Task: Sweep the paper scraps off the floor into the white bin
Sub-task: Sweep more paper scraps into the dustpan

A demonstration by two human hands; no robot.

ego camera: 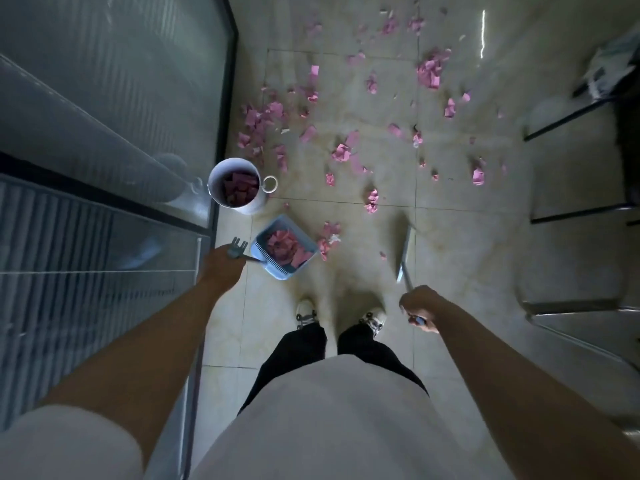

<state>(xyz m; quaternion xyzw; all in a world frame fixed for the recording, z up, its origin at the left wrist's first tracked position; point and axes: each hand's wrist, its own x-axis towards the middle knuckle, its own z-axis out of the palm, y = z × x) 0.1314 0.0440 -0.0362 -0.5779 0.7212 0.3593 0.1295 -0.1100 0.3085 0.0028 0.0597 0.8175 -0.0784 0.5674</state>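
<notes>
Pink paper scraps (341,152) lie scattered over the tiled floor ahead of me. A white bin (216,195) stands by the glass wall and holds several pink scraps. Just in front of my feet is a blue dustpan (261,239) loaded with pink scraps, and my left hand (221,268) grips its handle at the pan's left. My right hand (419,308) is closed on the top of a broom handle (405,252), whose metal shaft runs down to the floor ahead of it. The broom head is blurred and hard to make out.
A frosted glass wall with a dark frame (227,109) runs along the left. A roll of tape (270,184) lies beside the bin. Dark chair or table legs (568,123) stand at the right, with a metal frame (575,306) near my right arm.
</notes>
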